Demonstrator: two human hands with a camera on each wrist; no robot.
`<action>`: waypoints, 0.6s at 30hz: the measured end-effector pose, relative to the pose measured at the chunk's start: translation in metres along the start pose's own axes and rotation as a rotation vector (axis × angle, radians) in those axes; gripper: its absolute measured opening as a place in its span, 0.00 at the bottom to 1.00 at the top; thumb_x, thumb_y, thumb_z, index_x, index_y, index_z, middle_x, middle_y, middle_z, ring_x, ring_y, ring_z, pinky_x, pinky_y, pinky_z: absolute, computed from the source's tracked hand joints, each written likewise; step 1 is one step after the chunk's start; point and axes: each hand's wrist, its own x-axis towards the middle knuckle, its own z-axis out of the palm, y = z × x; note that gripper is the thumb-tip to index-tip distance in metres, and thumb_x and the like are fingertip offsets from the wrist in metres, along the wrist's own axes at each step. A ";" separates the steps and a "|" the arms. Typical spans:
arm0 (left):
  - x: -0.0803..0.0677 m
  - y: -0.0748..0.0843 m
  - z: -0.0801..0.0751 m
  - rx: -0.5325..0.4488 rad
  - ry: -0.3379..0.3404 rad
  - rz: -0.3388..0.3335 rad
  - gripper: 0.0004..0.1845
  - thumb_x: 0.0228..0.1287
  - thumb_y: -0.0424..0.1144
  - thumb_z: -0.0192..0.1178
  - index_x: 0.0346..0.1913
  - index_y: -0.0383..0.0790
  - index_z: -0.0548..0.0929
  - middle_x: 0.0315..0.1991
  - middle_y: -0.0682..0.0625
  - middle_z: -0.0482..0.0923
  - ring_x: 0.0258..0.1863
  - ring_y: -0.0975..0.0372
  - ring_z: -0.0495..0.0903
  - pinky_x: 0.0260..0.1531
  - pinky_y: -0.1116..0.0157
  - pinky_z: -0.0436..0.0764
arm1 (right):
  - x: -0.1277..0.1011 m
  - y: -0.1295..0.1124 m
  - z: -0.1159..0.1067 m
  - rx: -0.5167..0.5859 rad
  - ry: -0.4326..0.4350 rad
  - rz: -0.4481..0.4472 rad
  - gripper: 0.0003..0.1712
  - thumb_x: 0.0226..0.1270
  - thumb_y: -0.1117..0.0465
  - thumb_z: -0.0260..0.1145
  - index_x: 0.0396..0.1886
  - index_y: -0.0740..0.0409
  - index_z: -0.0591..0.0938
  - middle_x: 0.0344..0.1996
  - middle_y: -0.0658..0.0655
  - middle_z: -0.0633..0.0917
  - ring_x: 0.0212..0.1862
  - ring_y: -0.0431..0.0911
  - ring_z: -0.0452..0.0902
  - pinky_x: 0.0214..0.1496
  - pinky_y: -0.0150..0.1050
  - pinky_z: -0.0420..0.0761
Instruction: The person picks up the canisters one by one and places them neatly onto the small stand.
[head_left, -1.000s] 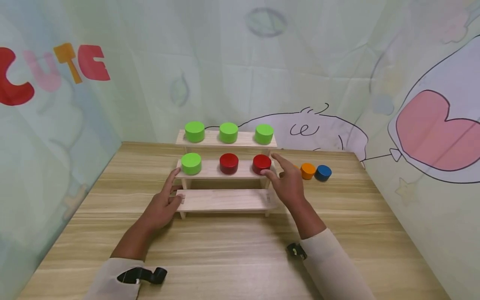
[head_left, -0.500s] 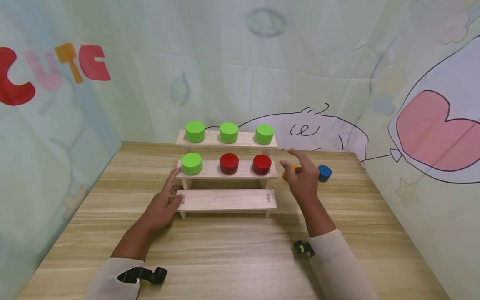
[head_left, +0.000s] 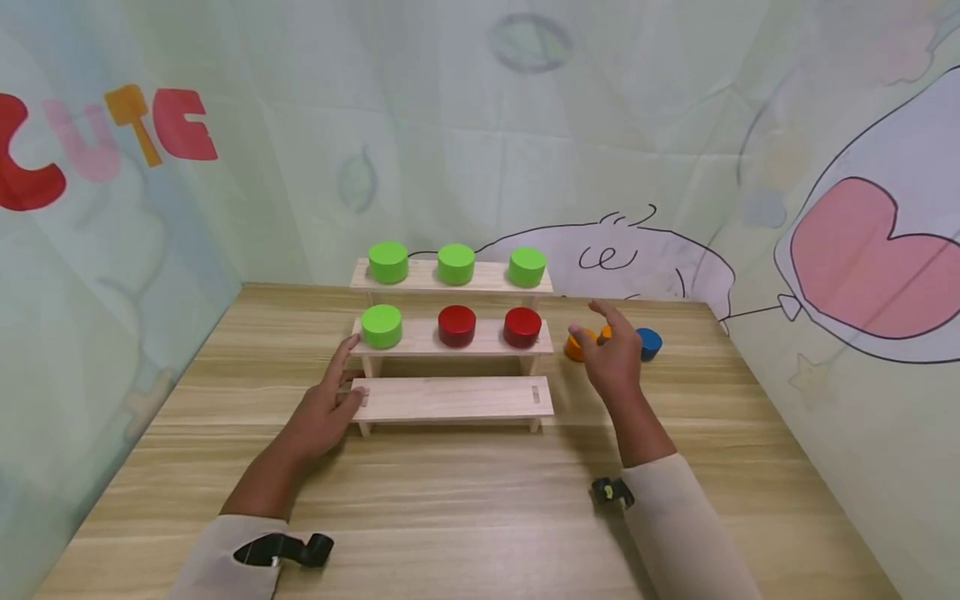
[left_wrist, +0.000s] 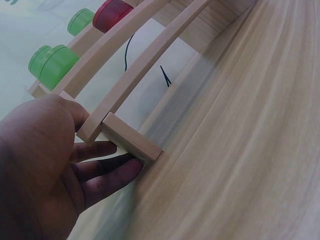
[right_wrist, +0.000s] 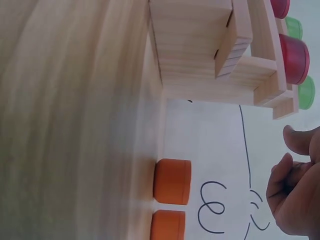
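My left hand (head_left: 322, 417) rests on the table (head_left: 465, 508) at the left end of the wooden step rack (head_left: 452, 398). Fingers straight, tips touching the rack's lowest step and left foot; the left wrist cam shows them laid along the foot block (left_wrist: 131, 142), nothing gripped.

My right hand (head_left: 613, 360) hovers right of the rack, over the loose discs, fingers spread and relaxed, holding nothing. In the right wrist cam the fingers (right_wrist: 295, 195) look loosely bent, clear of the discs.

Discs nearest the right hand: 2 orange discs on the table just right of the rack. In the head cam one orange disc (head_left: 575, 346) shows left of the hand, the 2nd is mostly hidden behind it. The right wrist cam shows both side by side, orange disc (right_wrist: 172, 181) and second orange disc (right_wrist: 168, 225), close together; can't tell if they touch. Blue disc (head_left: 648, 343) sits just right of the hand, on the table.

Rack contents: top step has 3 green discs (head_left: 456, 263) in a row. Mid step, L to R: green disc (head_left: 381, 325), red disc (head_left: 457, 325), second red disc (head_left: 522, 327). Bottom step is bare wood.

Backdrop: printed curtain (head_left: 525, 125) behind and on both sides of the table.
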 end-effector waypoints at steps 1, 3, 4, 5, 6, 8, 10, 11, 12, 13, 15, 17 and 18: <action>0.000 0.000 0.000 -0.001 0.002 0.003 0.44 0.85 0.36 0.47 0.90 0.65 0.37 0.74 0.21 0.71 0.62 0.32 0.86 0.61 0.34 0.82 | 0.001 0.000 0.000 -0.004 -0.016 0.029 0.31 0.73 0.62 0.77 0.73 0.61 0.81 0.73 0.62 0.83 0.73 0.58 0.78 0.73 0.56 0.81; 0.000 0.000 -0.001 0.001 0.002 0.007 0.44 0.85 0.36 0.47 0.90 0.65 0.37 0.74 0.21 0.71 0.62 0.32 0.86 0.61 0.34 0.83 | 0.004 0.002 0.001 -0.017 -0.046 0.078 0.33 0.73 0.62 0.77 0.75 0.60 0.80 0.75 0.62 0.81 0.79 0.60 0.73 0.80 0.58 0.74; 0.000 0.000 -0.001 0.001 0.002 0.008 0.44 0.85 0.36 0.47 0.90 0.65 0.37 0.74 0.21 0.71 0.62 0.32 0.86 0.61 0.34 0.83 | 0.005 0.003 0.001 -0.025 -0.061 0.097 0.34 0.74 0.62 0.76 0.76 0.60 0.79 0.76 0.62 0.80 0.81 0.60 0.70 0.83 0.58 0.71; 0.000 0.000 0.000 0.001 0.002 0.010 0.44 0.85 0.36 0.47 0.90 0.64 0.37 0.74 0.21 0.72 0.61 0.32 0.86 0.61 0.34 0.83 | 0.007 0.004 0.001 -0.034 -0.075 0.115 0.35 0.74 0.62 0.76 0.77 0.60 0.78 0.77 0.62 0.79 0.83 0.60 0.68 0.85 0.59 0.68; 0.000 0.000 0.000 0.001 0.003 0.010 0.44 0.85 0.36 0.47 0.90 0.64 0.37 0.74 0.21 0.72 0.61 0.32 0.87 0.61 0.34 0.83 | 0.008 0.006 0.001 -0.041 -0.092 0.129 0.35 0.74 0.62 0.76 0.78 0.60 0.77 0.78 0.63 0.78 0.83 0.61 0.68 0.85 0.59 0.67; 0.000 0.000 0.000 0.002 0.002 0.010 0.44 0.85 0.36 0.47 0.90 0.64 0.37 0.74 0.21 0.72 0.61 0.32 0.87 0.61 0.34 0.83 | 0.011 0.009 0.002 -0.052 -0.122 0.146 0.37 0.74 0.62 0.76 0.79 0.61 0.75 0.78 0.64 0.77 0.83 0.62 0.67 0.85 0.60 0.67; 0.000 0.000 -0.001 0.001 0.002 0.012 0.44 0.85 0.36 0.47 0.90 0.64 0.37 0.74 0.21 0.72 0.61 0.32 0.87 0.61 0.35 0.83 | 0.014 0.014 0.002 -0.067 -0.156 0.156 0.38 0.74 0.62 0.76 0.80 0.62 0.74 0.79 0.65 0.76 0.82 0.64 0.68 0.84 0.60 0.67; 0.000 -0.001 -0.001 0.001 0.002 0.012 0.44 0.85 0.36 0.47 0.90 0.64 0.37 0.74 0.21 0.72 0.61 0.32 0.87 0.61 0.34 0.83 | 0.016 0.016 0.003 -0.080 -0.174 0.159 0.39 0.74 0.62 0.76 0.80 0.62 0.74 0.79 0.66 0.76 0.82 0.65 0.68 0.84 0.60 0.68; 0.001 -0.001 -0.001 0.001 0.002 0.012 0.44 0.85 0.36 0.47 0.90 0.65 0.37 0.74 0.21 0.72 0.61 0.32 0.87 0.61 0.34 0.83 | 0.017 0.018 0.003 -0.095 -0.194 0.165 0.40 0.74 0.61 0.76 0.81 0.62 0.73 0.79 0.66 0.75 0.82 0.65 0.68 0.84 0.61 0.67; 0.001 -0.001 -0.001 0.001 0.003 0.012 0.44 0.85 0.36 0.47 0.90 0.65 0.37 0.74 0.21 0.72 0.61 0.32 0.87 0.61 0.34 0.83 | 0.019 0.020 0.004 -0.112 -0.213 0.172 0.40 0.73 0.60 0.76 0.81 0.62 0.73 0.79 0.66 0.75 0.81 0.65 0.69 0.84 0.60 0.68; 0.001 -0.002 -0.001 0.003 0.003 0.011 0.44 0.85 0.36 0.47 0.90 0.65 0.37 0.74 0.21 0.72 0.61 0.32 0.87 0.61 0.34 0.82 | 0.023 0.023 0.005 -0.145 -0.260 0.193 0.41 0.73 0.59 0.76 0.81 0.62 0.72 0.80 0.67 0.74 0.80 0.66 0.69 0.84 0.61 0.68; 0.001 -0.003 0.000 0.006 0.007 0.013 0.44 0.85 0.36 0.48 0.90 0.65 0.37 0.74 0.21 0.72 0.60 0.33 0.87 0.61 0.34 0.83 | 0.026 0.024 0.006 -0.180 -0.310 0.218 0.42 0.72 0.58 0.76 0.82 0.61 0.72 0.80 0.68 0.73 0.79 0.66 0.70 0.83 0.61 0.68; 0.000 -0.003 0.000 0.006 0.008 0.014 0.44 0.85 0.36 0.48 0.90 0.65 0.37 0.74 0.21 0.72 0.60 0.33 0.88 0.60 0.35 0.83 | 0.027 0.025 0.006 -0.196 -0.331 0.231 0.43 0.72 0.58 0.76 0.82 0.60 0.72 0.80 0.68 0.73 0.78 0.66 0.71 0.83 0.61 0.69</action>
